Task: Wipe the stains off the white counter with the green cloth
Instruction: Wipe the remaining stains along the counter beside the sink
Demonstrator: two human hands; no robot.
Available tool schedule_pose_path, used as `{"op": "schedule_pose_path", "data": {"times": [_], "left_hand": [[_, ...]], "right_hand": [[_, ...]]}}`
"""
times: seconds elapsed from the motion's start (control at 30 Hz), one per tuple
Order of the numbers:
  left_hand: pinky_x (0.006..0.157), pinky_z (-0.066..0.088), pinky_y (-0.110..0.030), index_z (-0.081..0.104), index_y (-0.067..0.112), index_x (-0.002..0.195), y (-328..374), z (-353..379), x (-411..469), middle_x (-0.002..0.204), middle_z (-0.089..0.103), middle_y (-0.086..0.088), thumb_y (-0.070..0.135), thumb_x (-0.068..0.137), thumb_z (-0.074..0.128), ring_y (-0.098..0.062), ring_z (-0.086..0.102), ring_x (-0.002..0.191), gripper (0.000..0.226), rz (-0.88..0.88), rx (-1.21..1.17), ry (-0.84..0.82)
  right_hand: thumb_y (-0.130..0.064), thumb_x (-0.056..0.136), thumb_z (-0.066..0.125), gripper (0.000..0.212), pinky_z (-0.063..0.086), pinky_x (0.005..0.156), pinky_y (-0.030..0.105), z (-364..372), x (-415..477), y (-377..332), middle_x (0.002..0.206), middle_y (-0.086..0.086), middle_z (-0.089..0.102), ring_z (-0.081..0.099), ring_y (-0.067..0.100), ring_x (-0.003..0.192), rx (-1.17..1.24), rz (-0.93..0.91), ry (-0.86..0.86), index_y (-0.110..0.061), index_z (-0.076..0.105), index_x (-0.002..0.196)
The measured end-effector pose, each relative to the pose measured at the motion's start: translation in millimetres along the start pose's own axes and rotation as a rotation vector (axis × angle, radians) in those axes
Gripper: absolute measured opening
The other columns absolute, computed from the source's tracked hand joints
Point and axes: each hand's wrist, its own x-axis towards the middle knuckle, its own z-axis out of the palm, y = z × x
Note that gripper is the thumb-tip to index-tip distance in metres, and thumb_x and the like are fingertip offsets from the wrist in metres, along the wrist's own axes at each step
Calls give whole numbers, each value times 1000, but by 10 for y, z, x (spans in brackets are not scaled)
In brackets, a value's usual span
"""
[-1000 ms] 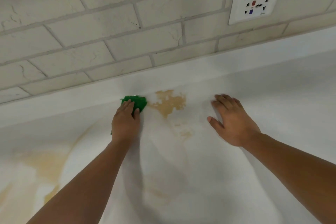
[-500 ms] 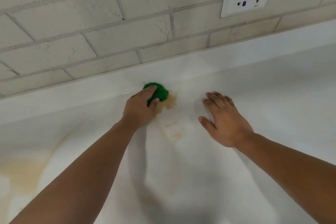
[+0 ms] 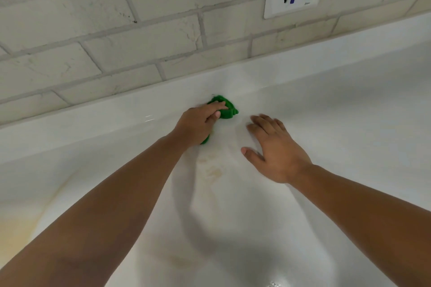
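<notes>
Green cloth (image 3: 225,107) is sitting bunched at the back of the white counter (image 3: 349,142), right where the surface is curving up into the low upstand (image 3: 93,121) beneath the brick wall (image 3: 140,30); the left hand (image 3: 198,123) is gripping it, fingers curled over the top and thumb tucked against its near side, and pressing it down; a tail of cloth is showing under the heel of that hand. A second ago the cloth was lying to the left of a solid brown stain; half a second ago it was riding onto the stain's left edge; now it is covering the spot, and no brown is showing around it, so the stroke is travelling rightward and seemingly lifting the mark, though whatever is lying under the cloth is hidden. The right hand (image 3: 276,154) is staying flat on the counter just right of the cloth, fingers straight and a little apart, holding nothing, apparently bracing. Faint tan smears (image 3: 212,169) are lingering nearer the person, between the two wrists, paler than they were; a yellowish patch (image 3: 21,228) is spreading along the lower left edge of the view, untouched. The job is looking partly done: the worst blot is going; the smears and the left patch are waiting.
</notes>
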Motion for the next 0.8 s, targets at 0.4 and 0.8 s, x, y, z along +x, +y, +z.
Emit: {"op": "schedule_pose_path", "data": {"times": [0.4, 0.8], "left_hand": [[112, 36, -25, 69, 12, 120, 185, 178, -1313, 131, 63, 3, 25, 98, 49, -4, 49, 131, 33, 258, -155, 8], [114, 23, -20, 50, 20, 141, -12, -9, -2002, 149, 45, 3, 36, 101, 35, -12, 37, 140, 46, -286, 145, 300]], "right_hand": [[-50, 90, 18, 71, 11, 122, 45, -20, -16, -15, 158, 10, 27, 16, 26, 148, 19, 0, -20, -11, 35, 147], [-52, 89, 18, 71, 8, 122, 42, -22, -30, -26, 157, 10, 28, 15, 26, 148, 11, -4, -10, -11, 39, 143]]}}
